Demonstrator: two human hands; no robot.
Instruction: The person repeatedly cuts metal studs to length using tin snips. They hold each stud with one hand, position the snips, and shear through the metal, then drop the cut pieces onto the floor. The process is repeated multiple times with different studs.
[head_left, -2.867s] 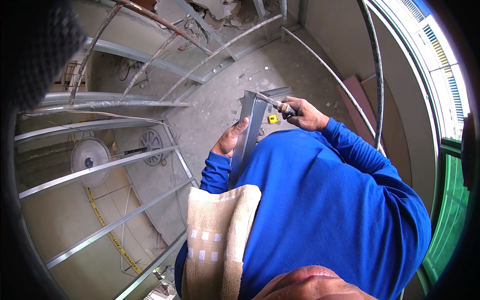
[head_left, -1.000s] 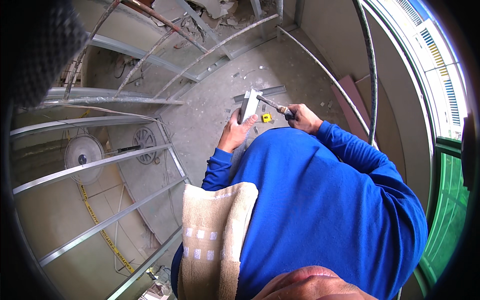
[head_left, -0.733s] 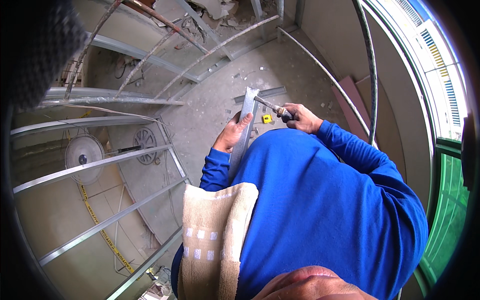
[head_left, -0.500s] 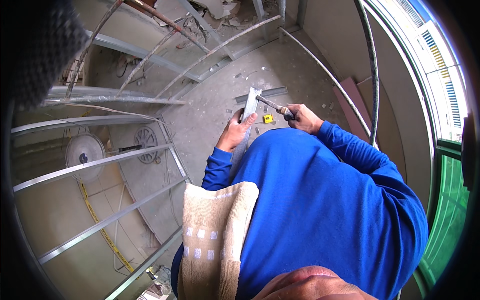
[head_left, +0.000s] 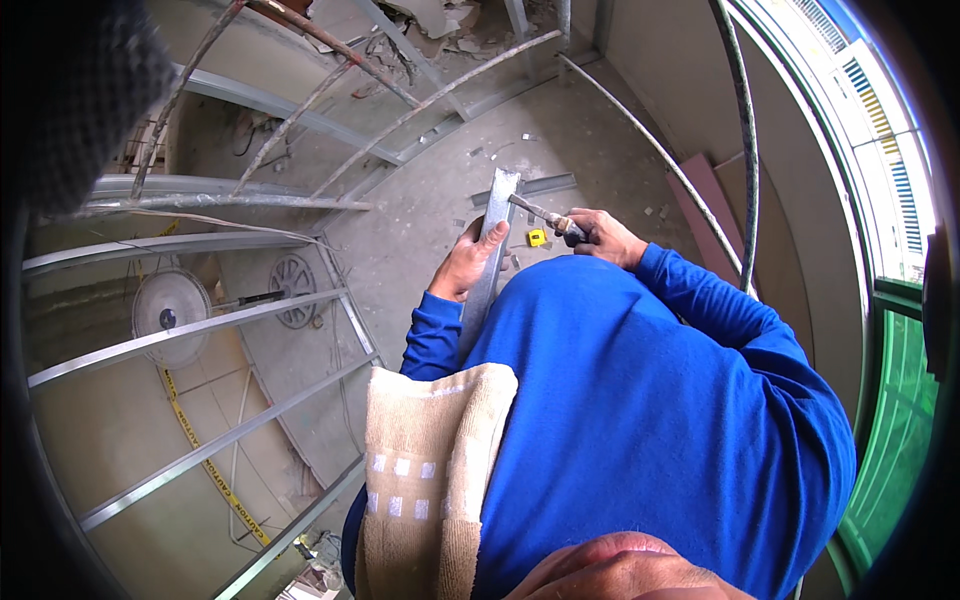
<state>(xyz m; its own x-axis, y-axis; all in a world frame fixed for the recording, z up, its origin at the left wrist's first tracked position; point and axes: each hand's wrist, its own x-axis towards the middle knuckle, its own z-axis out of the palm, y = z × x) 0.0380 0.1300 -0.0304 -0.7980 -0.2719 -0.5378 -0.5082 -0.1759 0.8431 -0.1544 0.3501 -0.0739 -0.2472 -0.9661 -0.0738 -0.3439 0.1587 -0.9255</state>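
Concrete floor (head_left: 400,225) is being flanked at left by metal framing (head_left: 225,440). Centrally, a metal channel (head_left: 487,268), probably light, stiff and slick, best held by its flats, is being clasped by the left hand (head_left: 458,268), while a tool (head_left: 545,215) is being held at its edge by the closed right hand (head_left: 607,238); reach is perhaps being limited by a curved bar (head_left: 746,140).

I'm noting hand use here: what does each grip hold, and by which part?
The left grip holds the metal channel short of its far end; the right grip holds a tool by its handle.
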